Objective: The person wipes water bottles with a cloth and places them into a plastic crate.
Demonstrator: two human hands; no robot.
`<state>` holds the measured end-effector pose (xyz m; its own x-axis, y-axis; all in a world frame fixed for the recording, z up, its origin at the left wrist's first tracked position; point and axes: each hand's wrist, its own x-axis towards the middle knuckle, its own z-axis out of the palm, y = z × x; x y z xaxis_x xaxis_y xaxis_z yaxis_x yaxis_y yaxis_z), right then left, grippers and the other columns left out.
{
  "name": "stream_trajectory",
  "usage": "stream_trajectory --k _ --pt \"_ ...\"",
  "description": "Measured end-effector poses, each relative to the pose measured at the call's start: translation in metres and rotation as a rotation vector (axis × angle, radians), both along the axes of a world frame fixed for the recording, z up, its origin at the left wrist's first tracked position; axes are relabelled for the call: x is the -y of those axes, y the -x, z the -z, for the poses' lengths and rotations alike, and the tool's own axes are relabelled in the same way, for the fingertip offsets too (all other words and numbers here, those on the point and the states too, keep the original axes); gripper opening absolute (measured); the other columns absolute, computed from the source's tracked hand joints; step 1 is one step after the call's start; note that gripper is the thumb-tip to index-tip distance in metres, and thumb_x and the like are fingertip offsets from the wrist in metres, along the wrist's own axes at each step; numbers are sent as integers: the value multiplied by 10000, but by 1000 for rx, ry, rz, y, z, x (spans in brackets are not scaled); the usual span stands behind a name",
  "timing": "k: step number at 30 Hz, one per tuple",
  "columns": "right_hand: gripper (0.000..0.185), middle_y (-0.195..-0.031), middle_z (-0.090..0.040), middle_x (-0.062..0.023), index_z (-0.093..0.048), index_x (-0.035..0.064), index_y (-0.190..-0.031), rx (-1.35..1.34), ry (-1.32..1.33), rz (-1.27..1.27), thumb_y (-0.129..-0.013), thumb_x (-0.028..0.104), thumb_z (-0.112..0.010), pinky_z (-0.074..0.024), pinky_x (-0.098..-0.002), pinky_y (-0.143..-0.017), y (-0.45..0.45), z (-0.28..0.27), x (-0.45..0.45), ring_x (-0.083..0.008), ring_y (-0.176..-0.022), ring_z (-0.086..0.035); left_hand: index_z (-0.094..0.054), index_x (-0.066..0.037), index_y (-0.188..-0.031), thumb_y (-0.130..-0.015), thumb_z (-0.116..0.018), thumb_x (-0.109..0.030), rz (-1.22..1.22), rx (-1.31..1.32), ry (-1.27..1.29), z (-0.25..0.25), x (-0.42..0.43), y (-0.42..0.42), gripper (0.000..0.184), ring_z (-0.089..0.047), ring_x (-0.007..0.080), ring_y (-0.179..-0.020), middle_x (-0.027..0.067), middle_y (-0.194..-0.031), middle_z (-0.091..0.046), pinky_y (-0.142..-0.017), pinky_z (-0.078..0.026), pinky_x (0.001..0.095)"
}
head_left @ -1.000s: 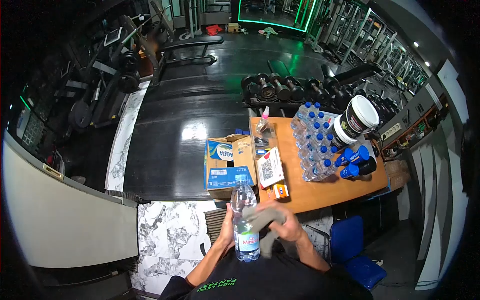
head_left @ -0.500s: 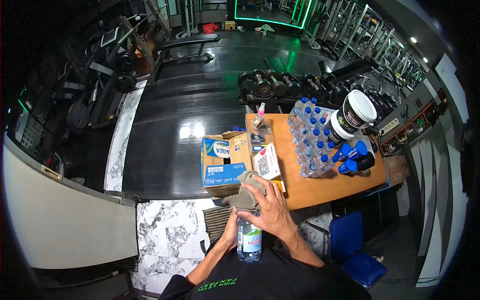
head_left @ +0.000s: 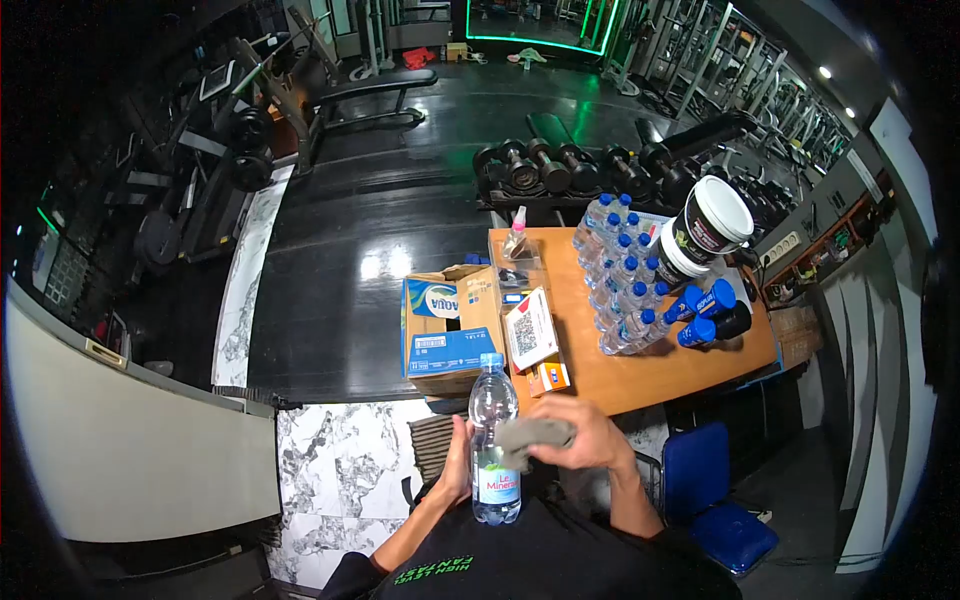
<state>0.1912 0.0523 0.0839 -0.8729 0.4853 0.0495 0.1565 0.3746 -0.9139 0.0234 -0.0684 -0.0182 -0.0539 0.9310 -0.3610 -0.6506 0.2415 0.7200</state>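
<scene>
A clear plastic water bottle with a blue cap and a blue-and-white label stands upright close to my chest. My left hand grips it from the left side, thumb up along the bottle; part of the fingers is hidden behind it. My right hand is closed around a folded grey-brown cloth, whose left end is against or just in front of the bottle's right side above the label. Beyond the bottle lies an open blue-and-brown cardboard box.
On the wooden table stand several capped water bottles, white tubs, blue shaker cups, a QR-code sign and a spray bottle. A blue chair is at my right. Dumbbells line a rack behind.
My right hand has moved down and right with the cloth, off the bottle's top. The blue cap and upper bottle are now uncovered. My left hand keeps its hold.
</scene>
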Motion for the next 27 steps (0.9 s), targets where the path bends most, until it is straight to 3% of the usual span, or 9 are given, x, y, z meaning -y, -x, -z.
stream_trajectory --k 2,4,8,12,16,20,21,24,27 --pt "400 -986 -657 -111 -637 26 -1052 -66 -70 116 -706 178 -765 -499 -359 -826 6 -2 -7 -268 -980 -613 -398 -17 -1317 -907 -243 -680 -4 100 38 7 -1 0 795 -568 201 -1050 110 -1158 -578 -913 -464 347" --pt "411 -994 -654 -115 -643 47 -1064 -166 -557 359 -707 203 -772 -484 -384 -862 28 -5 -7 -285 -999 -597 -422 -28 -1290 -925 -281 -644 82 81 -50 12 -4 0 730 -593 179 -972 85 -1081 -608 -875 -480 330" --pt "540 -1130 -581 -95 -610 120 -1155 27 -662 380 -640 135 -772 -413 -412 -956 52 6 18 -306 -1114 -509 -258 -71 -1421 -924 -260 -649 22 52 55 3 -6 -7 762 -476 255 -1178 144 -1303 -444 -979 -418 419" --pt "599 -1134 -559 -81 -594 175 -1204 64 -611 357 -633 133 -770 -417 -408 -943 35 11 27 -296 -1091 -515 -225 -47 -1432 -901 -279 -681 0 74 46 -4 -7 -1 829 -416 281 -1258 158 -1380 -380 -1022 -380 431" --pt "563 -1120 -580 -70 -638 186 -1147 105 -691 179 -606 150 -788 -463 -388 -861 20 18 40 -279 -1025 -554 -384 -33 -1353 -893 -278 -688 -43 143 52 -14 -3 3 808 -518 298 -1158 171 -1269 -507 -997 -410 445" --pt "402 -1016 -636 -91 -636 107 -1105 -68 -231 92 -719 171 -730 -500 -357 -787 11 17 26 -268 -916 -623 -452 -51 -1290 -946 -267 -602 -22 158 -17 -5 2 12 676 -589 224 -1038 129 -1198 -568 -913 -478 378" --pt "354 -957 -655 -124 -634 62 -1081 -184 -283 143 -753 166 -716 -509 -357 -765 12 12 18 -284 -882 -642 -441 -44 -1294 -960 -301 -555 -65 137 -28 0 1 9 626 -581 216 -1045 121 -1206 -557 -913 -475 368" --pt "399 -1116 -571 -154 -615 72 -1119 -308 -404 573 -745 144 -732 -495 -371 -825 35 15 16 -305 -1010 -591 -398 -29 -1320 -992 -380 -420 -87 146 -33 17 -2 2 510 -548 182 -1074 98 -1228 -524 -921 -459 339" --pt "552 -1205 -502 -138 -602 175 -1177 -16 -619 452 -655 59 -739 -425 -427 -950 58 14 27 -345 -1100 -495 -367 -35 -1357 -1001 -361 -410 -4 144 26 12 -4 -4 517 -526 182 -1096 92 -1259 -506 -942 -442 338"
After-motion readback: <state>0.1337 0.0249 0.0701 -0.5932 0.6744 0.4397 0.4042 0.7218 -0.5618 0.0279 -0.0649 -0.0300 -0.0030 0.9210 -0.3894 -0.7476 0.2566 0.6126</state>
